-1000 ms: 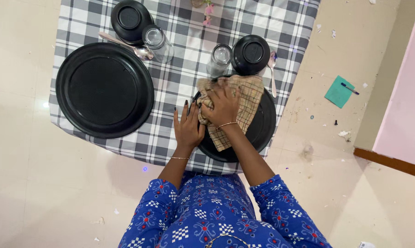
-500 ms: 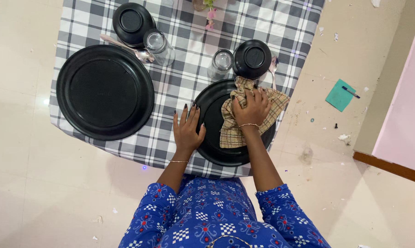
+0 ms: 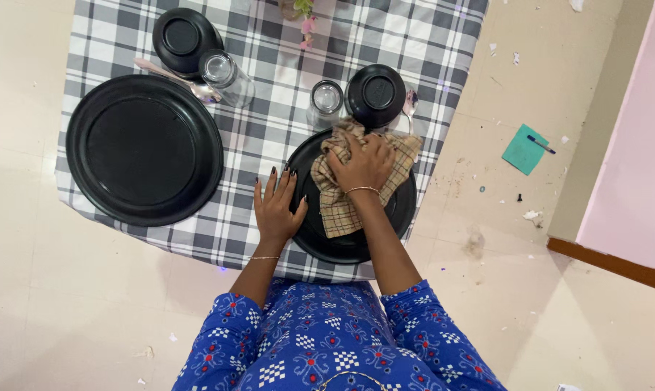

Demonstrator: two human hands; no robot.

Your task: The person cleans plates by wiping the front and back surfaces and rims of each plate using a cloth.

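checked tan cloth (image 3: 342,195) | crumpled | on black plate (image 3: 393,217)

black plates (image 3: 143,150), black bowls (image 3: 375,93); tan checked cloth (image 3: 340,199); grey-and-white plaid tablecloth (image 3: 269,130); blue patterned sleeves (image 3: 226,347); teal notepad (image 3: 526,149).

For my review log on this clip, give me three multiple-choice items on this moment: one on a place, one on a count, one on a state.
1. Where does the checked cloth lie?
A. on the floor
B. on the near black plate
C. in a bowl

2. How many drinking glasses stand on the table?
A. two
B. four
C. none

3. How is the left hand placed?
A. closed in a fist around a spoon
B. raised off the table
C. flat, fingers spread, on the plate's left rim

Answers: 1 B, the right hand presses the cloth onto that plate. 2 A, one by each black bowl. 3 C, palm down on the rim.
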